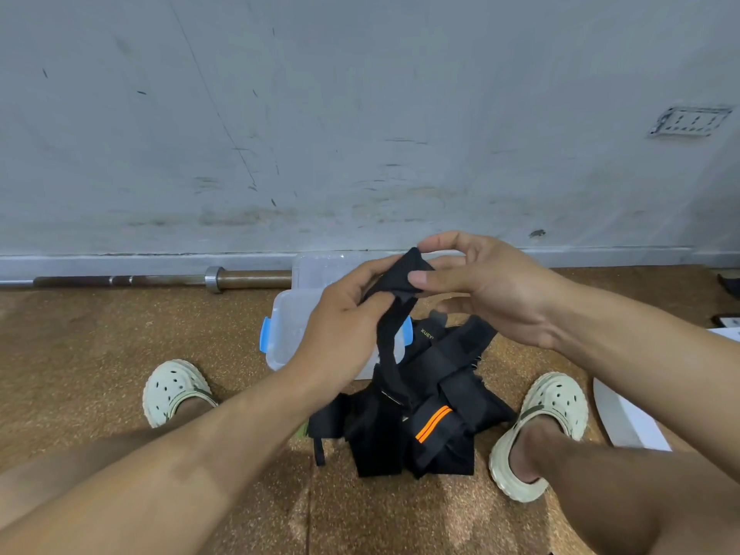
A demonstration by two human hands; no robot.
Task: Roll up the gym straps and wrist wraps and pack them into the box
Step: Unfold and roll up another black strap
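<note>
Head view: both hands are up over the floor, working one black woven strap (394, 310). The left hand (344, 326) grips it from the side, thumb pressed on the flat webbing, fingers (374, 270) curled behind. The right hand (486, 284) pinches the strap's folded top end between thumb and forefinger, the other fingers loosely bent. The strap's tail hangs limp down to the pile (424, 414) of black straps and wraps heaped on the floor between the two feet; one wrap there shows two orange stripes (433, 423). Just behind the pile, partly hidden by the left hand, sits the box (286, 334), clear rounded plastic with blue clips. Its clear lid (320, 266) lies beyond, near the wall. The floor (100, 334) is speckled brown and grainy. A steel barbell (160, 279) lies along the wall's foot. Pale perforated clogs (174, 388) on both feet.
</note>
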